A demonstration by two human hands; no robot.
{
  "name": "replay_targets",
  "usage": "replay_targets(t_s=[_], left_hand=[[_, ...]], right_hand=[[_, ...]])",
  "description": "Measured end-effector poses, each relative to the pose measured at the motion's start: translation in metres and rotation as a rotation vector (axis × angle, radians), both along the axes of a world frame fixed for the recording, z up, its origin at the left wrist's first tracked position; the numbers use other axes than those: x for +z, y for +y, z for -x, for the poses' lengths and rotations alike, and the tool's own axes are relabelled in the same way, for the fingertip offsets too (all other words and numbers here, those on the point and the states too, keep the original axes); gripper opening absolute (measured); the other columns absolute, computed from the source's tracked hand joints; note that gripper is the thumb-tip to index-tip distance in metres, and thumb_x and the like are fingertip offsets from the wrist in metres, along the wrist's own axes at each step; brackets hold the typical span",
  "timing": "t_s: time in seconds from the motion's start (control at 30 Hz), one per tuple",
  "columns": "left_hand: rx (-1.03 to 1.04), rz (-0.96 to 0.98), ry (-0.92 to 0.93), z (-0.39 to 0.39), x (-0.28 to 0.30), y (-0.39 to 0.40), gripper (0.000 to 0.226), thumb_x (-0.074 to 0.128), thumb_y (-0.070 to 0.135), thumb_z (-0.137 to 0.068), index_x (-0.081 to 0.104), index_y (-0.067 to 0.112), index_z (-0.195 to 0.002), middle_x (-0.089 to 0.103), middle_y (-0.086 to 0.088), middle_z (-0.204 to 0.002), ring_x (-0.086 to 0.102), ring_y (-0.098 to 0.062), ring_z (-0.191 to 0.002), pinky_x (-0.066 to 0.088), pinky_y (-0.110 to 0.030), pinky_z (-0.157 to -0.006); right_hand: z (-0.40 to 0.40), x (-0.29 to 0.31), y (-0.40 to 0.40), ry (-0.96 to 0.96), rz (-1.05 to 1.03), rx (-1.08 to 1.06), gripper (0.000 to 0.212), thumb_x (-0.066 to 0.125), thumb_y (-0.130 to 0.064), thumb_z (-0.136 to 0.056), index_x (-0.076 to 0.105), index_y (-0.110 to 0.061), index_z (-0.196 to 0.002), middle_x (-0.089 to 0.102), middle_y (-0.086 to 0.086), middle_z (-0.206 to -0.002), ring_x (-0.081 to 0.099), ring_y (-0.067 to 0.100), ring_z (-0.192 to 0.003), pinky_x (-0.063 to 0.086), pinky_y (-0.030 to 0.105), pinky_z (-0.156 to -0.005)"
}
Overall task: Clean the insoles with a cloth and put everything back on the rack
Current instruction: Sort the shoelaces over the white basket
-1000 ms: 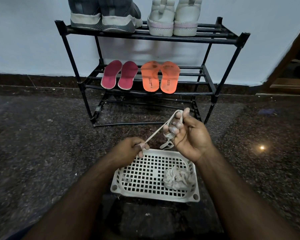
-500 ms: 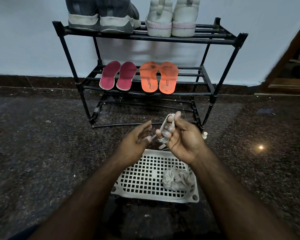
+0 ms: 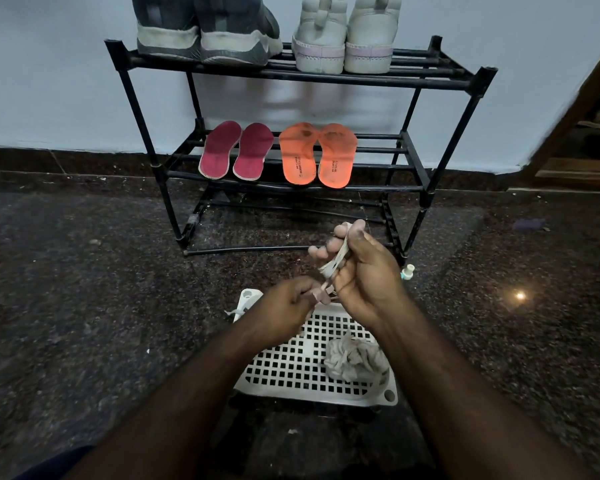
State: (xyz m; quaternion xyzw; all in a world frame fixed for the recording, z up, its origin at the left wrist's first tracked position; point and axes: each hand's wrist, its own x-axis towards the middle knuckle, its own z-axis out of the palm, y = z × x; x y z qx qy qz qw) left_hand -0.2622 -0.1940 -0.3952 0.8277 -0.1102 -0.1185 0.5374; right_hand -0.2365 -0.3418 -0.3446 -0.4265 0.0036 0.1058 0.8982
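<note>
Your right hand (image 3: 364,271) is gripping a bundle of pale shoelace (image 3: 336,258), fingers curled round it; your left hand (image 3: 288,303) is pinching its lower end, though its fingertips are partly hiding behind the lace. The crumpled cloth (image 3: 355,362) is lying in the white perforated tray (image 3: 291,372). Maroon insoles (image 3: 236,152) and orange insoles (image 3: 317,155) are sitting on the rack's (image 3: 426,174) middle shelf. The shoes above are getting cut off by the frame.
</note>
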Motion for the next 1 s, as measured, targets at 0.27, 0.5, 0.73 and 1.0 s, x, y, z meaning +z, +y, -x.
replay_targets(t_s=[0.27, 0.5, 0.73, 1.0], left_hand=[[0.019, -0.284, -0.152, 0.001, 0.019, 0.008, 0.015, 0.056, 0.037, -0.099, 0.068, 0.031, -0.091, 0.064, 0.016, -0.073, 0.053, 0.0, -0.062, 0.043, -0.028, -0.061], [0.166, -0.254, -0.384, -0.006, 0.028, 0.029, 0.01, 0.061, 0.034, -0.096, 0.066, 0.032, -0.088, 0.065, 0.017, -0.088, 0.062, -0.001, -0.08, 0.057, -0.041, -0.071], [0.288, 0.007, -0.302, -0.011, 0.024, 0.033, 0.011, 0.065, 0.029, -0.094, 0.068, 0.03, -0.083, 0.07, 0.008, -0.083, 0.067, -0.018, -0.078, 0.057, -0.049, -0.073], [0.201, -0.026, -0.093, -0.007, 0.003, 0.021, 0.02, 0.055, 0.027, -0.102, 0.068, 0.025, -0.086, 0.07, 0.002, -0.083, 0.067, -0.02, -0.082, 0.055, -0.054, -0.083]], right_hand=[[-0.009, -0.034, -0.006, -0.166, 0.749, -0.163, 0.026, 0.046, -0.032, -0.102, 0.064, -0.019, -0.087, 0.07, 0.004, -0.076, 0.065, 0.023, -0.076, 0.052, 0.047, -0.08], [0.008, -0.023, -0.004, 0.046, 0.844, 0.358, 0.04, 0.037, -0.031, -0.106, 0.062, -0.001, -0.099, 0.066, 0.011, -0.07, 0.061, 0.02, -0.06, 0.051, 0.025, -0.061], [0.013, -0.009, -0.006, 0.1, 0.409, 0.655, 0.036, 0.046, -0.034, -0.101, 0.063, -0.002, -0.097, 0.042, 0.005, -0.06, 0.042, 0.017, -0.05, 0.056, 0.039, -0.075], [0.007, -0.003, -0.005, 0.036, -0.058, 0.396, 0.027, 0.044, -0.027, -0.101, 0.06, -0.008, -0.092, 0.052, 0.005, -0.066, 0.055, 0.018, -0.06, 0.055, 0.041, -0.087]])
